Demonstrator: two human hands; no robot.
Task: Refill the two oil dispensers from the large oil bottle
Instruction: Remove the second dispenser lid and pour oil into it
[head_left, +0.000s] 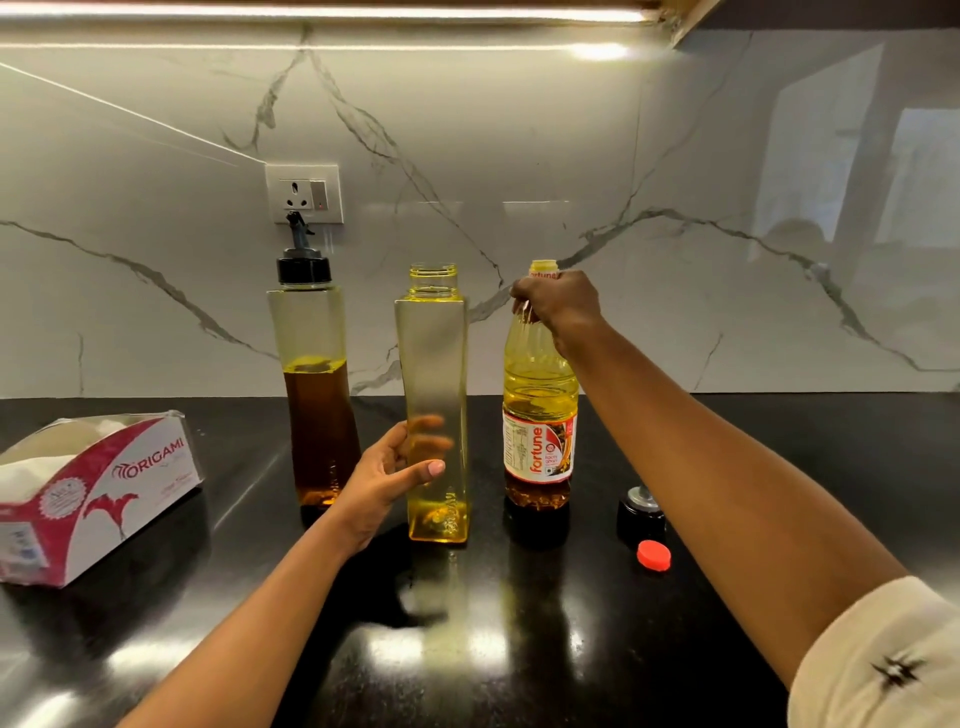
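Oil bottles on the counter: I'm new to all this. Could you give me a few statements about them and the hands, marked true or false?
1. The middle dispenser has no cap on. True.
2. The left hand is empty. False: it holds the middle dispenser.
3. The right hand grips the oil bottle at its neck. True.
4. The capped dispenser is full to the top. False: it is about half full.
5. A red cap lies on the counter. True.
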